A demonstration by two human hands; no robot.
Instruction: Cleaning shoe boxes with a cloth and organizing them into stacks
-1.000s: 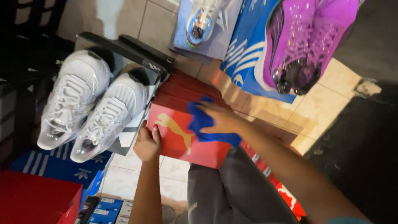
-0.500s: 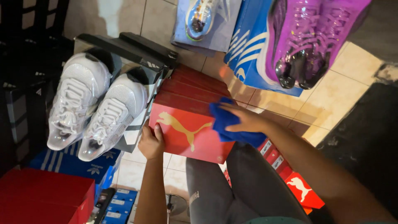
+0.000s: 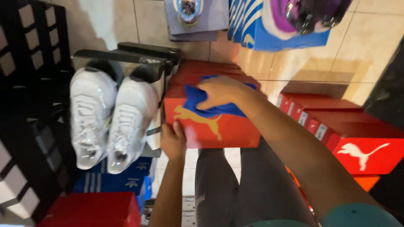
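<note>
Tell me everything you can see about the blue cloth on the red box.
The blue cloth is soft, crumpled fabric, plain deep blue. It lies on the top face of the red shoebox, partly over its gold emblem. The right hand presses flat on it and hides its middle. The left hand holds the box's near corner, apart from the cloth.
</note>
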